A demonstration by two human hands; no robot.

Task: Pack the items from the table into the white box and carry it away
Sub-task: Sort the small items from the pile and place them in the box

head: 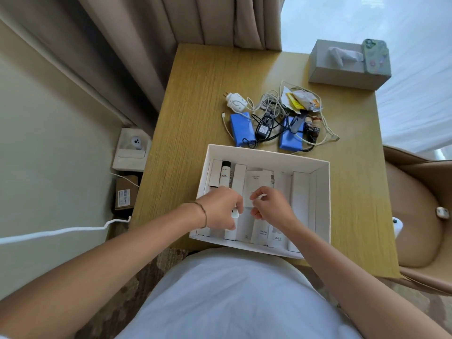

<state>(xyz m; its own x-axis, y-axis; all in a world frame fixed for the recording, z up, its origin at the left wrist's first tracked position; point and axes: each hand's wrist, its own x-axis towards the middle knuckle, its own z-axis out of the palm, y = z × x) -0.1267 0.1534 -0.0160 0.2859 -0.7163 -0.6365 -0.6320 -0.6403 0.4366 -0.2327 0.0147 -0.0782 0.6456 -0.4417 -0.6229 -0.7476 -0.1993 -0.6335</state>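
Step in hand, by judgement: arranging contents inside white box [322, 192], packing well short of done. Box open at near edge of desk [195, 99], holding upright white cartons and a dark-capped tube in rows.

Unpacked pile well beyond box's far wall: two blue packs [241, 127], black adapter [263, 129], white plug [236, 101], tangled cables [271, 101], crumpled sachets [302, 100], two small brown bottles [313, 127].

Left hand [220, 207] down in box, fingers curled round a small white item [235, 213]. Right hand [271, 205] beside it, fingers loosely curled; whether pinching anything, cannot tell.

Next move likely calls for freeing space, then reaching over far wall for pile; cable tangle may drag neighbours.

Desk: yellow-green wood grain. Curtains behind, chair at right, tissue box [342, 72] with phone [375, 56] on top at far corner.
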